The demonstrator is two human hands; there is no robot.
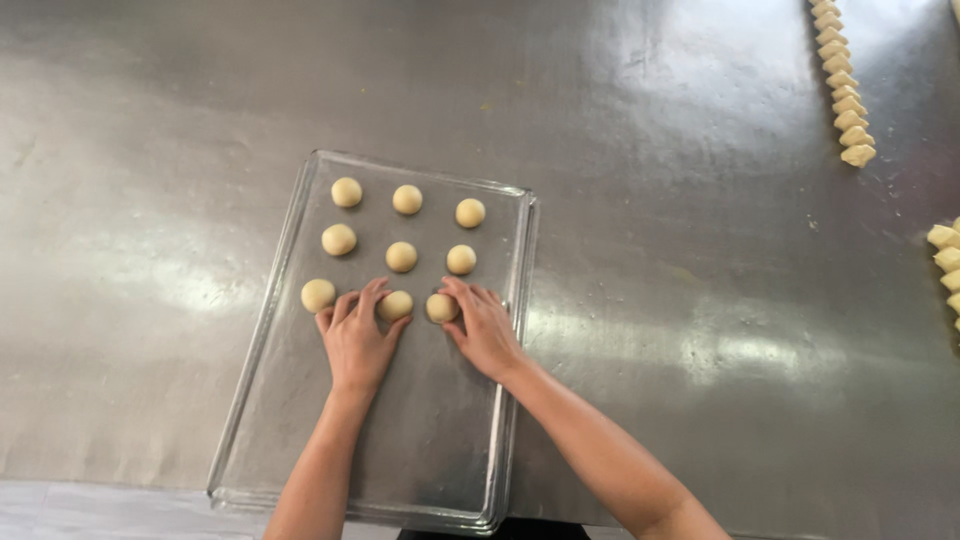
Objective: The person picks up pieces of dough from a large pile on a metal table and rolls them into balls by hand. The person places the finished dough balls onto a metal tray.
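Below, seen from my head camera: a rectangular metal baking tray [300, 400] lies on a steel worktable [150, 200], its long side running away from me and slightly tilted to the right. Nine pale round dough balls sit on the far half of the tray in three rows of three.

My left hand [355, 335] rests palm down on the tray, fingers loosely curved, and its fingertips pinch the middle dough ball of the nearest row [395, 305]. My right hand [485, 330] lies beside it, likewise palm down, with thumb and forefinger closed lightly on the right dough ball of the nearest row [441, 307]. Both balls touch the tray surface. The left ball of that row [318, 294] sits free, just beside my left little finger.

The near half of the tray is bare metal. Well apart, at the far right of the table, a line of cut dough pieces [842, 85] runs away from me, and a second group of cut pieces [948, 262] shows at the right edge, partly out of view.
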